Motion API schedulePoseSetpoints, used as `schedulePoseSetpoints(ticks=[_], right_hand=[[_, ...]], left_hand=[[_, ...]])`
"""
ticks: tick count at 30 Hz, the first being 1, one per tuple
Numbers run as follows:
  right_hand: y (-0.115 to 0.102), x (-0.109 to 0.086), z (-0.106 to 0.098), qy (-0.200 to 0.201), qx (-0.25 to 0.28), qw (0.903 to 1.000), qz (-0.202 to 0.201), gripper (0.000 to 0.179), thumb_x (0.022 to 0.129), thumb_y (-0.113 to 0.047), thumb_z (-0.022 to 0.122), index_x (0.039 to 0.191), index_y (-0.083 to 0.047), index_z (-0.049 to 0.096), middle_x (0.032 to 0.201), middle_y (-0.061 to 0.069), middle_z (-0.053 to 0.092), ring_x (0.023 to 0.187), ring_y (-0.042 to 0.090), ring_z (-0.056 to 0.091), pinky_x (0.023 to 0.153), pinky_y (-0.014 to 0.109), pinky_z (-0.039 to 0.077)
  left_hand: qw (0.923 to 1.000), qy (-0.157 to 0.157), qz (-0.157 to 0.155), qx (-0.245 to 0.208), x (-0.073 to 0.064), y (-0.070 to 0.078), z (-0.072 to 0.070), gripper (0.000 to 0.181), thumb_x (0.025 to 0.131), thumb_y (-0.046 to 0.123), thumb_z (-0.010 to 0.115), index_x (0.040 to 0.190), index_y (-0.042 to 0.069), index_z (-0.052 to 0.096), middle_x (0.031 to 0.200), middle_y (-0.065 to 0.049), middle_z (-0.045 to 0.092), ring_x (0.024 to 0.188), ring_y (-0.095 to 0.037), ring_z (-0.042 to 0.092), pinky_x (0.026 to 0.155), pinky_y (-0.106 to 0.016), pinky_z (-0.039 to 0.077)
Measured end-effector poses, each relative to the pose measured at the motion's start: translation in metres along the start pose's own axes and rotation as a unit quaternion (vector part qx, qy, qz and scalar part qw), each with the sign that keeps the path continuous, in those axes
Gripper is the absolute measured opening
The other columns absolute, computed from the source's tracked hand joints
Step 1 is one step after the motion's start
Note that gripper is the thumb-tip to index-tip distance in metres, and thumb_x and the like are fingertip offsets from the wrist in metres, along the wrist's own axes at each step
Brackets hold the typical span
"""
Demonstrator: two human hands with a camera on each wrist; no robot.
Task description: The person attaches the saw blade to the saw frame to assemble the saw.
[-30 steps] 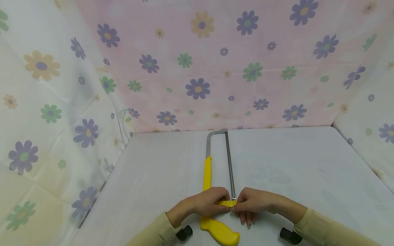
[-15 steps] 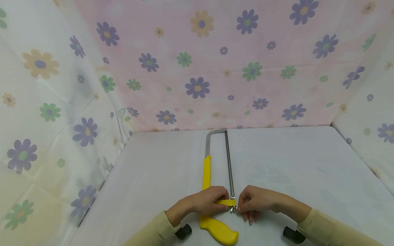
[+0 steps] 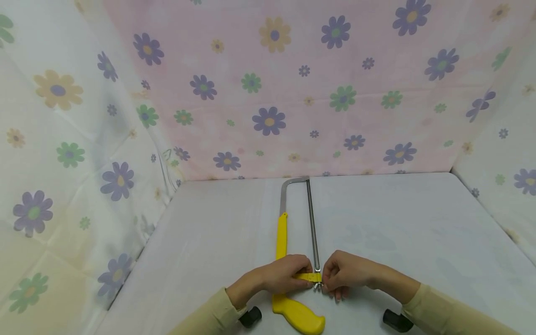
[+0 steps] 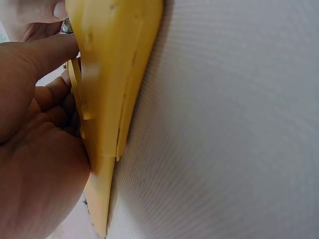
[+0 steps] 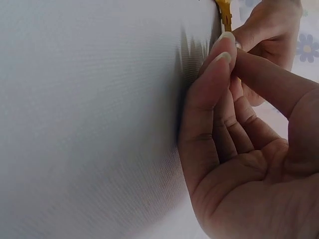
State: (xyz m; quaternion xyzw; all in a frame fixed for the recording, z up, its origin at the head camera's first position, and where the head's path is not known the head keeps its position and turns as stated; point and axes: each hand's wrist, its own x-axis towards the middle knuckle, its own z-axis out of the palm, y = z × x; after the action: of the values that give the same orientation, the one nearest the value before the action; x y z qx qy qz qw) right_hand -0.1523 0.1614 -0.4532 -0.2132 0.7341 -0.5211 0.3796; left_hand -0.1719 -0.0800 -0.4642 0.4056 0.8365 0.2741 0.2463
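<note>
A hacksaw [image 3: 282,237] with a yellow frame and handle lies on the white table, its blade [image 3: 312,223] on the right side and its grey bow at the far end. My left hand [image 3: 284,273] grips the short yellow crosspiece [image 3: 309,277] near the blade's close end. In the left wrist view, the yellow frame [image 4: 109,74] runs past the palm, fingers curled behind it. A silver wing nut [image 3: 317,286] sticks out below the crosspiece. My right hand [image 3: 351,272] has thumb and curled fingers pinched at its side; in the right wrist view the fingertips mostly hide it.
The white tabletop [image 3: 402,223] spreads on both sides of the hacksaw. Flowered cloth walls [image 3: 268,149] enclose the back and sides. Black wrist devices [image 3: 250,317] hang under both cuffs, the left one close beside the saw handle [image 3: 299,316].
My right fingers drew slightly right off the wing nut, uncovering it, then came back in against its side. The left hand and the hacksaw stay in place.
</note>
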Motion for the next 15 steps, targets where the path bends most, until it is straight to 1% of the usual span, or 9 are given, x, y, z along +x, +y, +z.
schedulePoseSetpoints(ticks=[6, 10, 15], right_hand=[[-0.0010, 0.0030, 0.0039, -0.005, 0.005, 1.0000, -0.004, 0.013, 0.090, -0.003, 0.074, 0.084, 0.008, 0.072, 0.068, 0.010, 0.068, 0.055, 0.010, 0.062, 0.052, 0.020, 0.051], [-0.0018, 0.0043, 0.0055, -0.008, 0.014, 0.9998, 0.011, 0.013, 0.089, -0.003, 0.076, 0.082, 0.007, 0.072, 0.068, 0.011, 0.069, 0.054, 0.011, 0.063, 0.051, 0.020, 0.051], [-0.0019, 0.0057, 0.0066, 0.000, 0.004, 0.9994, 0.034, 0.024, 0.090, -0.015, 0.078, 0.079, 0.005, 0.071, 0.065, 0.007, 0.068, 0.052, 0.012, 0.061, 0.050, 0.020, 0.050]], left_hand=[[1.0000, -0.003, -0.001, -0.007, -0.0005, -0.0002, -0.0007, 0.011, 0.102, 0.025, 0.065, 0.106, 0.016, 0.061, 0.092, 0.012, 0.054, 0.081, 0.000, 0.047, 0.074, -0.017, 0.041], [1.0000, -0.003, 0.000, -0.006, -0.0008, 0.0005, -0.0009, 0.010, 0.102, 0.024, 0.066, 0.106, 0.016, 0.061, 0.091, 0.012, 0.053, 0.081, 0.000, 0.047, 0.073, -0.017, 0.041], [1.0000, -0.003, -0.002, -0.008, -0.0009, -0.0007, -0.0005, 0.010, 0.102, 0.024, 0.065, 0.106, 0.016, 0.061, 0.091, 0.012, 0.053, 0.081, 0.000, 0.047, 0.074, -0.016, 0.041]])
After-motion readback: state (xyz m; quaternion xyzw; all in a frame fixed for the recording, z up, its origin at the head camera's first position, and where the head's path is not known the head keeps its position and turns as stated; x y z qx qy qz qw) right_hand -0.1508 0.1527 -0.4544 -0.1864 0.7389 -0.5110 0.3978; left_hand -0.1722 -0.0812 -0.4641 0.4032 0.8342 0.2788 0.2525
